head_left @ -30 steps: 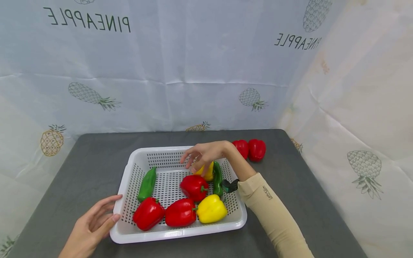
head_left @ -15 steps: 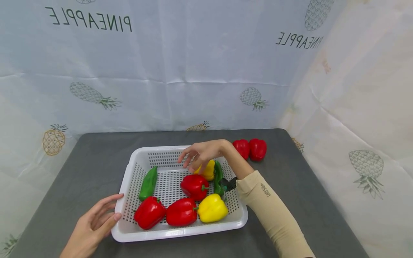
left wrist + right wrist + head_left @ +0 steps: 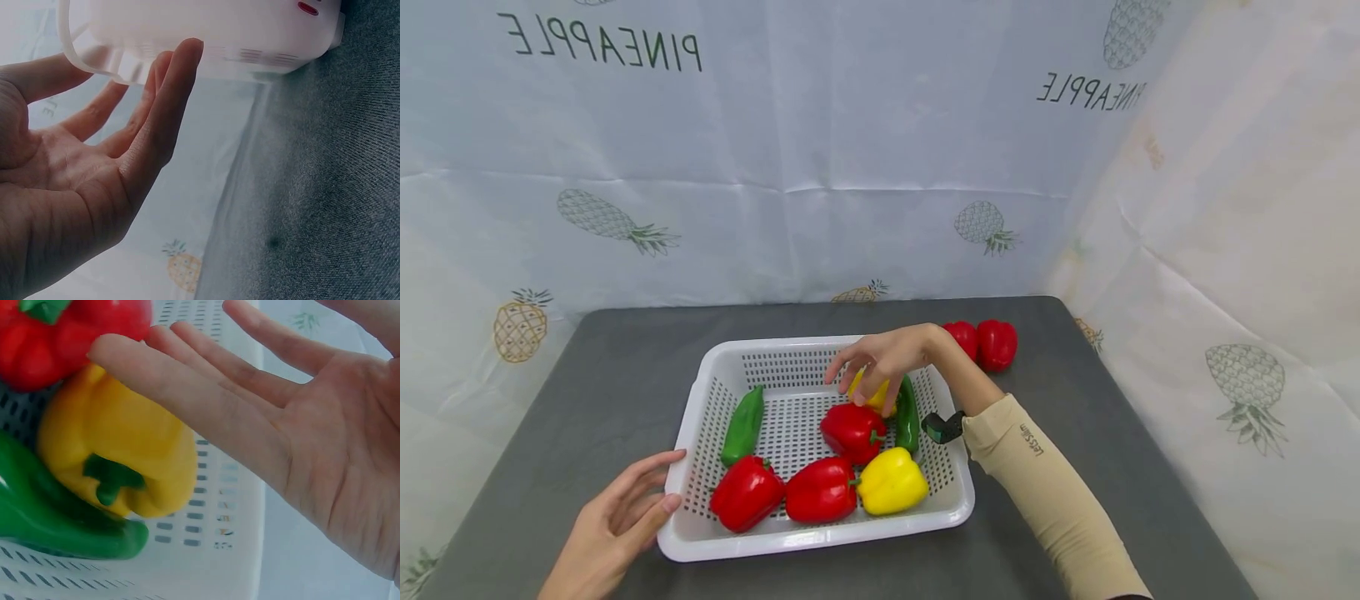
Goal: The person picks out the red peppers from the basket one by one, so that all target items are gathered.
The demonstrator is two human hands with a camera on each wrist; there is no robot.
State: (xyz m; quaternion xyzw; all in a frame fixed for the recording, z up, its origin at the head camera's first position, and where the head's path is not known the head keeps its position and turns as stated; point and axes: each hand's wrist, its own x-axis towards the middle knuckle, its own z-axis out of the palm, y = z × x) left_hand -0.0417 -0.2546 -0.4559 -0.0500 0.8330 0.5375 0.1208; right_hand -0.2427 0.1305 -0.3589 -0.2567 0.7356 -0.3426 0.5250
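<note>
A white perforated basket [image 3: 816, 542] holds several bell peppers and long green peppers. My left hand [image 3: 606, 529] is at its left side, thumb and forefinger spread apart with their tips at the rim. My right hand [image 3: 891, 358] hangs over the back right of the basket, fingers apart and slightly bent. Beneath it lies a yellow bell pepper [image 3: 119, 431], between a red bell pepper [image 3: 852, 433] and a long green pepper [image 3: 907, 417]. In the right wrist view the fingers pass above the yellow pepper; whether they touch it I cannot tell.
Along the basket's front lie two red bell peppers [image 3: 821, 492] and another yellow bell pepper [image 3: 892, 482]. Another long green pepper [image 3: 744, 425] is at the left. Outside, two red bell peppers [image 3: 997, 346] sit on the grey table [image 3: 1075, 467]. A pineapple-print sheet [image 3: 880, 133] hangs behind.
My right hand has shifted slightly to the right over the yellow bell pepper in the last half second. The left hand and the basket look the same.
</note>
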